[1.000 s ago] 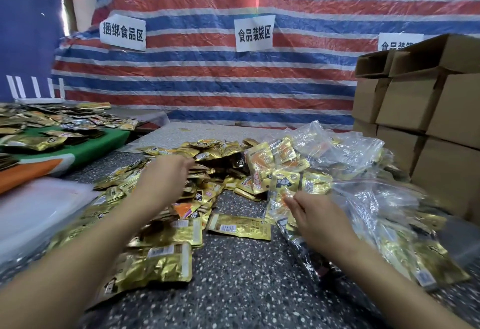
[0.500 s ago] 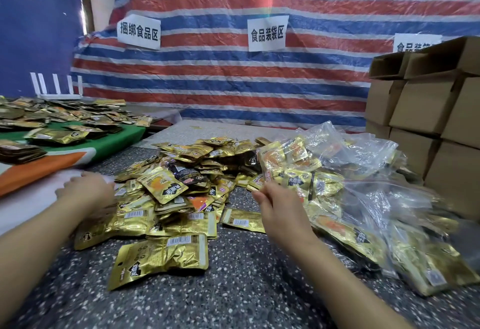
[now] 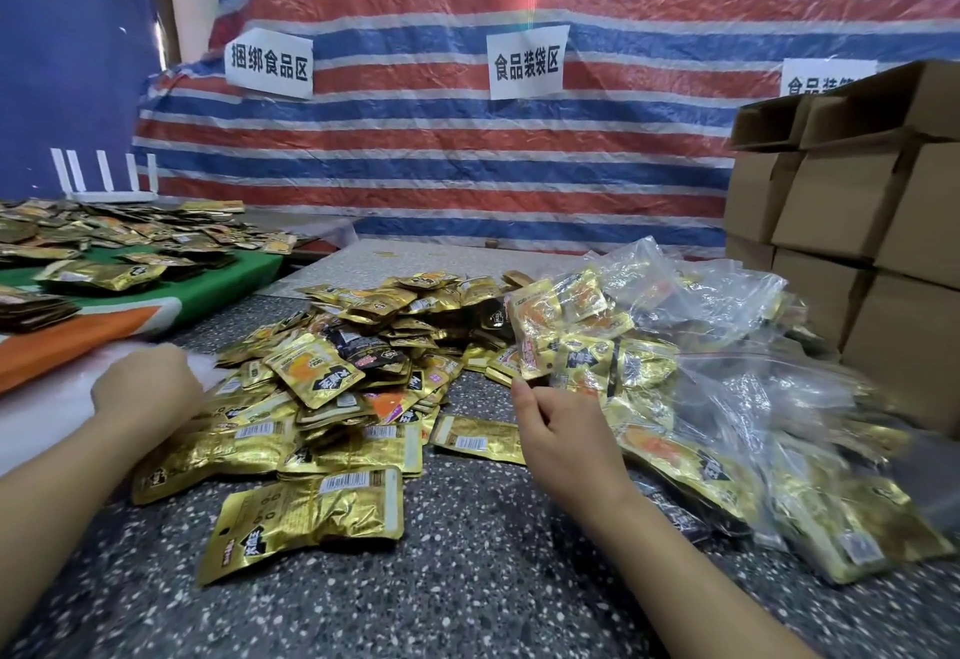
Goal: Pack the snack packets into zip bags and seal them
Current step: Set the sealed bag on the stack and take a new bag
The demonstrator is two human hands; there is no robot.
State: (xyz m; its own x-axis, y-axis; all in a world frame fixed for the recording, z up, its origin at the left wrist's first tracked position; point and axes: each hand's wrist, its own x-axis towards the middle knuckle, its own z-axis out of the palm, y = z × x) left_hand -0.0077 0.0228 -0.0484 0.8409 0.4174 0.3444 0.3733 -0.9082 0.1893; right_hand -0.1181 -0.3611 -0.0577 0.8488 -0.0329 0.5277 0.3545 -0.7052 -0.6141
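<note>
Striped tarp (image 3: 467, 164) bearing signs 捆绑食品区 (image 3: 269, 64) and 食品装袋区 (image 3: 526, 63), speckled counter (image 3: 467, 580) bare at near edge, gold packets (image 3: 343, 383) heaped centre, filled zip bags (image 3: 727, 398) right, right hand (image 3: 566, 442) pinching a bag's corner, left hand (image 3: 148, 393) curled at pile's left edge, grip indeterminate.

A makeshift packing workshop: paper signs (image 3: 525, 63) are hanging on a striped tarp (image 3: 467, 149), cartons (image 3: 852, 211) are standing stacked, packets (image 3: 332, 372) are lying heaped.
</note>
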